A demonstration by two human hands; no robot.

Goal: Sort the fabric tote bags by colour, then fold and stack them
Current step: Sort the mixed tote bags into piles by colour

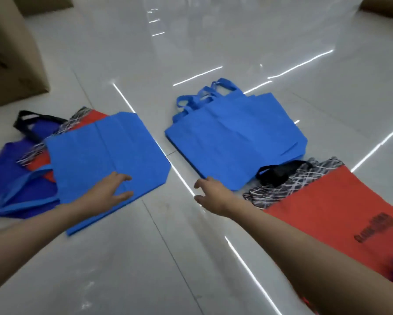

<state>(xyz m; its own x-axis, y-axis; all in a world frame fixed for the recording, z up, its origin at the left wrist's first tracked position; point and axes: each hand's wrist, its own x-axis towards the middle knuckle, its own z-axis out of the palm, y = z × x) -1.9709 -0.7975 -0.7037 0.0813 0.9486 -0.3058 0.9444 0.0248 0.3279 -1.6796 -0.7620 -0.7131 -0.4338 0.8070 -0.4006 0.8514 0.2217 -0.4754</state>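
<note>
A light blue tote bag [104, 153] lies flat on the floor at the left, and my left hand [110, 189] rests on its near edge with fingers spread. My right hand [211, 193] hovers open over the tiles beside the near corner of a stack of light blue bags [234, 137], handles pointing away. A red bag with a black-and-white patterned top and black handle [336, 208] lies at the right. At the left, under the single blue bag, sit a dark blue bag [16, 178] and another red patterned bag [41, 160].
The floor is glossy pale tile [168, 258] with bright light reflections. A large cardboard box [11, 57] stands at the upper left, and another box edge [384, 7] shows at the top right.
</note>
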